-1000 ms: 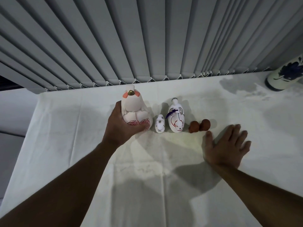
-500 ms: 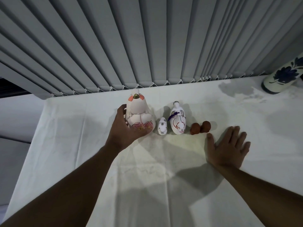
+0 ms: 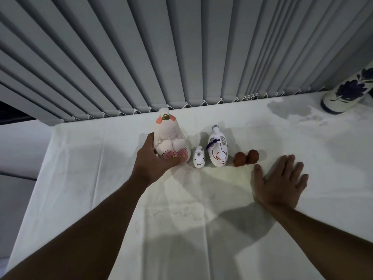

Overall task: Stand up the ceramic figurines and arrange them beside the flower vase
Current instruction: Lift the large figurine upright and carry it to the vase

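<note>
Between the hands: small figurines upright | left hand gripping pink doll figurine | right hand spread flat on surface | next: likely carry row rightward to vase, far beyond right hand

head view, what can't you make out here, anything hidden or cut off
- Flower vase: cut off by the right edge of the head view; its top and any flowers are out of frame.
- Pink doll figurine: its lower left side and base are covered by the left hand.
- Two brown figurines: too small and dark to tell what they depict.
- Right hand: lies flat, hiding the tablecloth beneath it.
</note>
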